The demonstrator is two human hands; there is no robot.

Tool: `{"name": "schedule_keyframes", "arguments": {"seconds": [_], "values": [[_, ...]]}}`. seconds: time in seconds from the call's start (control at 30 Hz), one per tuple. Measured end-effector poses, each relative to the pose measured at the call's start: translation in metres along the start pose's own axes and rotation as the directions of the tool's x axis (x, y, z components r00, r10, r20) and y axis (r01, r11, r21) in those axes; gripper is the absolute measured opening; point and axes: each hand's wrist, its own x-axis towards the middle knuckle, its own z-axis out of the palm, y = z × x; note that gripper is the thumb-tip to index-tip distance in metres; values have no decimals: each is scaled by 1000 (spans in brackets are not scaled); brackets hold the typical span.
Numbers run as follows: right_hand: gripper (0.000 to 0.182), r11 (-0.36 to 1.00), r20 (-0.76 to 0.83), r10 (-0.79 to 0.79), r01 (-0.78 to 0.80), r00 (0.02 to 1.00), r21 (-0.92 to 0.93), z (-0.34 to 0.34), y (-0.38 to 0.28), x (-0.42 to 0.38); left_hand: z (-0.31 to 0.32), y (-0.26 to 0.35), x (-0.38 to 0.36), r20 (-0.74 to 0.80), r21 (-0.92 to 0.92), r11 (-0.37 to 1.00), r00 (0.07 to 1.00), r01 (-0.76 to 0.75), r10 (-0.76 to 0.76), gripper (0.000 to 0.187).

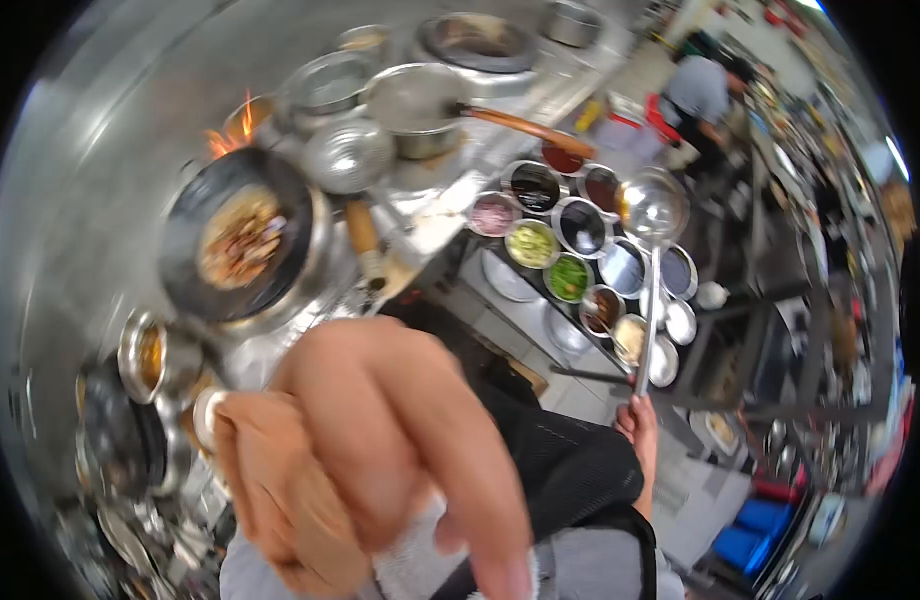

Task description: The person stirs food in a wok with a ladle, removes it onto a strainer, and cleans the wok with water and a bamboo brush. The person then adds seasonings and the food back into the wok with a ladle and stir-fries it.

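Close to the camera, my left hand [380,430] is large and blurred, its fingers bent downward. White towel-like cloth [420,555] shows between and beside these fingers, and a folded tan cloth [285,490] lies against the hand's outer side. Farther off to the right, my right hand [638,420] is closed round the handle end of a long metal ladle [652,215]. The ladle's bowl hangs over several seasoning containers. On the stove at left, a dark wok [185,245] is tilted and holds browned, sliced food [242,240].
Flames [235,130] rise behind the wok. A perforated strainer [350,155] and a pot [415,105] with a wooden-handled tool [530,130] rest on the steel counter. Chopped greens [568,277] sit in one container. Another person [698,95] bends at the far right.
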Motion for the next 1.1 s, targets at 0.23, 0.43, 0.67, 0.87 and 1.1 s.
{"name": "schedule_keyframes", "arguments": {"seconds": [0.23, 0.43, 0.67, 0.87, 1.1], "values": [[36, 958, -209, -87, 24, 974, -285, -41, 31, -4, -22, -70, -51, -502, -35, 960, 835, -278, 224, 35], [12, 887, -277, -142, -2, 950, -461, -35, 45, 0, -33, -106, -148, -703, -144, 921, 618, 363, -353, 55], [14, 914, -309, -54, -78, 950, -398, -36, 40, 12, -9, -117, -179, -795, -193, 875, 452, 443, -404, 48], [33, 998, -224, 60, -64, 973, -9, -31, 33, 8, -5, -107, -187, -802, -215, 883, 440, 417, -403, 52], [37, 1000, -209, 15, -13, 978, 11, -21, 30, -1, -1, -102, -195, -800, -229, 894, 448, 385, -398, 56]]}}
